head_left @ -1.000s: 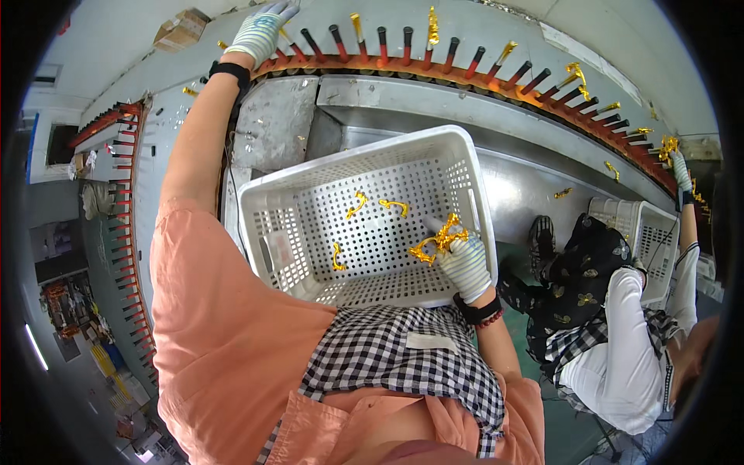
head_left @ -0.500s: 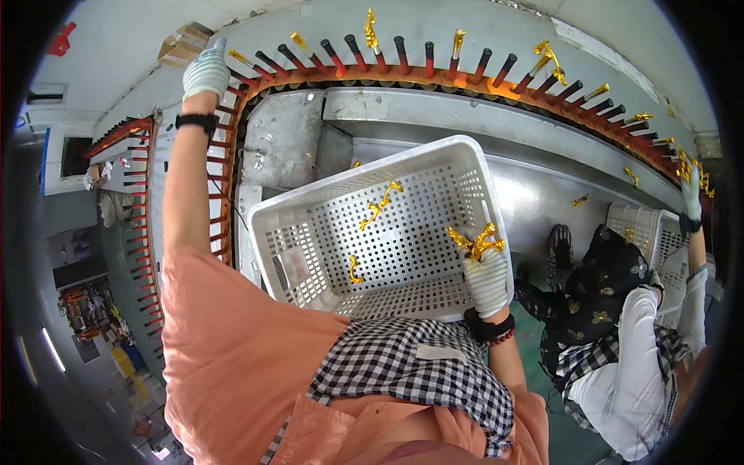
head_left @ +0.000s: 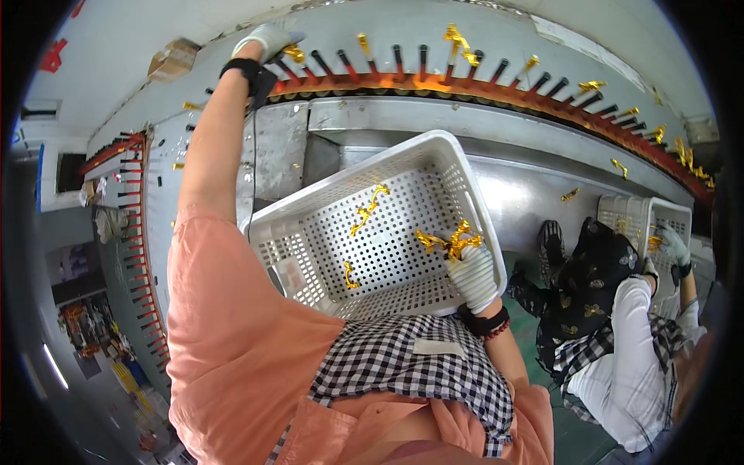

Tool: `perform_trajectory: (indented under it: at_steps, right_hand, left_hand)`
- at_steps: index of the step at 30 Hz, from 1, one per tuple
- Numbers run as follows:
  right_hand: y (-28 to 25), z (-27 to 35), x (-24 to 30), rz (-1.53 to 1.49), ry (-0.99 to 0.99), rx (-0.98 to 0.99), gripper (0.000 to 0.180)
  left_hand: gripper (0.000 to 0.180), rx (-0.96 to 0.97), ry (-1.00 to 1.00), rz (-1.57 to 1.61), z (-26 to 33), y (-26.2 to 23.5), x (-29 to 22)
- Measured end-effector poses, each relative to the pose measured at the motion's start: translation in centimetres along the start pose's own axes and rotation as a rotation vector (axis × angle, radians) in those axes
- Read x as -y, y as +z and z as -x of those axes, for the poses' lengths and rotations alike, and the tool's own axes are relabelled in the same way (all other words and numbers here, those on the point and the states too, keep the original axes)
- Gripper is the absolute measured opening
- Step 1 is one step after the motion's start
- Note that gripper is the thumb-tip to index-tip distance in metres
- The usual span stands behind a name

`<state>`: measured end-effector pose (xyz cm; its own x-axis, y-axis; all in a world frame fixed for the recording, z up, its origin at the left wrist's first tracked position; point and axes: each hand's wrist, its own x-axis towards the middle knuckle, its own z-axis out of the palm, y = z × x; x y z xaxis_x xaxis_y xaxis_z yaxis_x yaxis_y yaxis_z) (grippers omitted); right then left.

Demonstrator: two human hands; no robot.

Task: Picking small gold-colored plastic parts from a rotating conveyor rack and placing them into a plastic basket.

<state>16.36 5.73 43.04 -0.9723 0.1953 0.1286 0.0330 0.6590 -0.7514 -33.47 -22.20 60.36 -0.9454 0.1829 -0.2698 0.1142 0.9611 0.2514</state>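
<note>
i'm watching from afar through the head camera, and the right hand [head_left: 471,273] is curling its gloved fingers around a gold-coloured bunch [head_left: 456,242], gripping it over the right side of the white crate [head_left: 288,208]. below, three gold-coloured castings [head_left: 351,275] are lying on the perforated floor, two of them touching end to end and one sitting apart, nearer the apron [head_left: 387,356]. up top, i'm following the left hand [head_left: 267,40], gloved too, which is stretching out at the far-left end of the curving orange rail [head_left: 434,84]; its fingertips are sitting right by a gold-coloured tip [head_left: 294,53], but i'm not managing to tell whether they are pinching it or only hanging beside it. red-and-black pegs [head_left: 397,62] are standing along the rail, several bearing gold-coloured parts, while over on the right a co-worker's gloved hand [head_left: 674,246] is hovering at a second crate [head_left: 608,209]
</note>
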Motion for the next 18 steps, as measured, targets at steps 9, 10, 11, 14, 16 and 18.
perform_trajectory:
  at_steps: [9,10,11,14,16,18]
  right_hand:
    - [-1.2,-0.9,1.2,-0.008,0.041,0.058,0.014]
    - [-1.1,-0.9,1.5,0.011,0.050,0.069,0.015]
    - [-0.8,-0.8,1.7,0.005,0.041,0.075,0.015]
    - [-0.3,-0.4,1.4,-0.006,0.003,0.017,0.021]
    - [-0.4,-1.3,1.2,-0.093,0.028,0.012,0.022]
    - [-1.7,-2.4,3.1,-0.347,0.107,-0.020,0.020]
  left_hand:
    - [0.027,-0.457,0.027,-0.469,4.1,3.0,4.3]
    - [0.027,-0.456,0.022,-0.473,4.7,3.3,5.7]
    - [0.026,-0.624,0.148,-0.351,5.3,3.7,8.1]
    - [0.022,-0.742,0.249,0.197,10.7,5.5,5.8]
    - [0.027,-0.208,0.683,0.558,14.3,8.3,4.9]
    - [0.026,0.389,0.641,0.252,19.6,9.3,-0.8]
